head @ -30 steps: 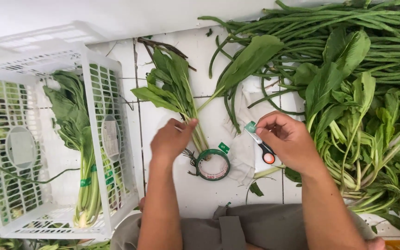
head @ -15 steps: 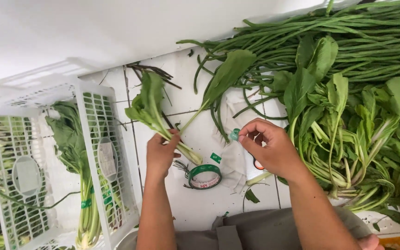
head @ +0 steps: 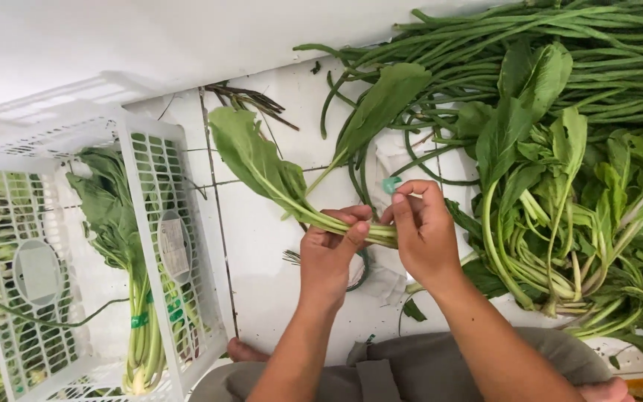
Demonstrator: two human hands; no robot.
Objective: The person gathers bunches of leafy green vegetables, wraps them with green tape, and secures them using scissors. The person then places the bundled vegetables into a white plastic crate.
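**A:** What are the fingers doing?

**B:** The fingers of the left hand (head: 330,253) are clamped round the stems of a small bunch of greens (head: 277,179). The right hand (head: 424,232) pinches a bit of green tape (head: 391,184) between thumb and forefinger, just above the stem ends.

**A:** Which way does the bunch lie?

**B:** Its long axis runs on a slant: leaves up and away to the left of the left fingers, stem ends poking out toward the right hand. Both hands touch the stems, side by side; the right is nearer the cut ends and the tape.

**A:** What lies around them?

**B:** Under the hands is a white tiled floor (head: 262,283), with a roll of tape (head: 359,272) partly hidden below the left fingers. To the right of the right fingers sits a big heap of loose greens (head: 560,223), and beyond it long beans (head: 545,30). Well to the left of the left fingers stands a white crate (head: 150,246) holding tied bunches (head: 124,246).
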